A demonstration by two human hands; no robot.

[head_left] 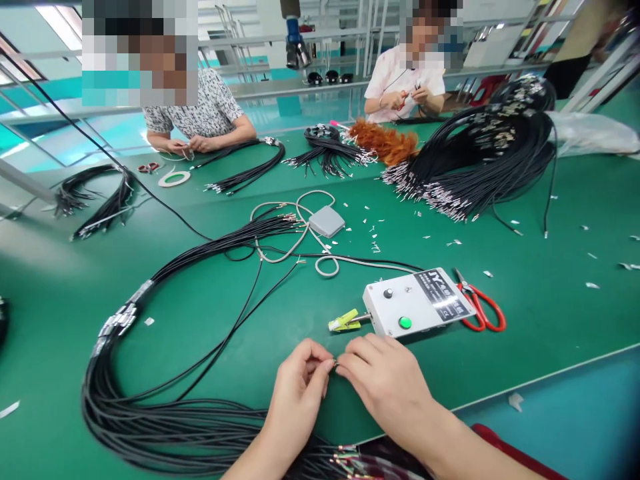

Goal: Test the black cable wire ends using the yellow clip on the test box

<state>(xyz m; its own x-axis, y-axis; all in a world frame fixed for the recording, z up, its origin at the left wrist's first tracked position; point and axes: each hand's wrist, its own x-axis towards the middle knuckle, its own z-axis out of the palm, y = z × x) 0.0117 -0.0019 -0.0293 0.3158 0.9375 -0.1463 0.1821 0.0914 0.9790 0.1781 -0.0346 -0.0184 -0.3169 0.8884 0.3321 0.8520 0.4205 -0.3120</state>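
Note:
My left hand (304,380) and my right hand (383,377) meet near the table's front edge, fingertips pinched together. Between them shows a tiny bit of wire (335,363), mostly covered by the fingers. A thick bundle of black cables (200,427) curves round on the left and passes beneath my left hand and forearm. Coloured wire ends (345,457) stick out below my wrists. Just beyond my right hand lies a white box (415,303) with a green button, a knob and a shaft. A yellow-green piece (345,321) sits on that shaft.
Red-handled scissors (483,310) lie right of the box. A grey pedal-like block (327,221) with a looped grey cord rests beyond. More black cable bundles (460,160) are heaped at the back right. Two people work across the green table (550,300), where paper scraps are scattered.

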